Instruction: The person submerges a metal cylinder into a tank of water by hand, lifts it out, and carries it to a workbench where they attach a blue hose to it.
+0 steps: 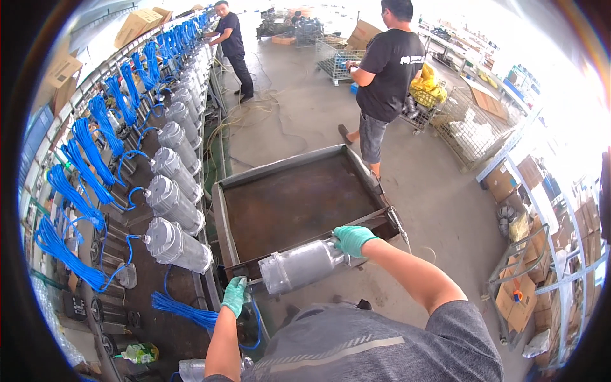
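A silver cylindrical pump (pixel 299 266) lies on its side across the near end of a metal frame. My right hand (pixel 354 241), in a green glove, is closed around its right end. At the pump's left end, my left hand (pixel 235 296), also gloved in green, has its fingers closed at the short fitting where a blue cable (pixel 257 325) hangs down. The exact grip of the left fingers is partly hidden. Left of this stands a long row of similar silver pumps (pixel 177 245), each joined to a bundled blue cable (pixel 67 254).
The metal frame (pixel 232 245) has a brown sunken bed. A coiled blue cable (pixel 184 310) and a green-labelled bottle (pixel 140 353) lie on the left bench. Two people stand beyond, one at the row (pixel 232 48), one behind the frame (pixel 389 76). Wire cages (pixel 468 127) and shelving (pixel 560 267) line the right.
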The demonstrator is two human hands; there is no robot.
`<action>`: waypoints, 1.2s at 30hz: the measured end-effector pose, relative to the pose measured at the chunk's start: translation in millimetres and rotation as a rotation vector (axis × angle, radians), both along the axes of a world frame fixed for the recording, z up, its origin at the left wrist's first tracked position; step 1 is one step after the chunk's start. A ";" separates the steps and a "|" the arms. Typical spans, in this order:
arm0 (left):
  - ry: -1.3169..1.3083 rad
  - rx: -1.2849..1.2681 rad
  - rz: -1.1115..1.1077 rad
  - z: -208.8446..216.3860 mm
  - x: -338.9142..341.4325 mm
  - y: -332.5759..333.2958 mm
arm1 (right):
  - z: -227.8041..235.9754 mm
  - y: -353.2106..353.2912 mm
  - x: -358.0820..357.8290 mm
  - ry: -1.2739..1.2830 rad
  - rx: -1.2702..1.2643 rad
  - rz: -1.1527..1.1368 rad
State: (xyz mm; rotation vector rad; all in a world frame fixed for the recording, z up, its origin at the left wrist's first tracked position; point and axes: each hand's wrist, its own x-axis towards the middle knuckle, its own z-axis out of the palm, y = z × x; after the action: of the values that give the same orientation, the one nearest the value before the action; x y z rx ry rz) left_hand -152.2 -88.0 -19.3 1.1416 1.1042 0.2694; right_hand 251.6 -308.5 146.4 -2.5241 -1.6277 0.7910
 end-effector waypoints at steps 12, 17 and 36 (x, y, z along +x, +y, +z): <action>0.117 0.097 -0.131 -12.1 12.1 4.0 | -82.1 -7.0 52.4 -0.163 0.131 0.364; 0.077 -0.427 0.248 -41.4 -5.8 13.0 | -16.7 7.4 -2.5 -0.145 0.041 0.033; 0.559 0.471 -0.008 -11.1 -41.8 -16.5 | 40.0 33.2 -15.8 -0.166 -0.202 0.023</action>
State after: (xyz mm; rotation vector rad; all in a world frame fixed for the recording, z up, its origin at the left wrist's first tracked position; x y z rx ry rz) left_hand -194.0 -104.5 -30.4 1.7036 1.5759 0.2131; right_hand 235.9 -275.3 186.5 -2.7826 -1.7077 0.8055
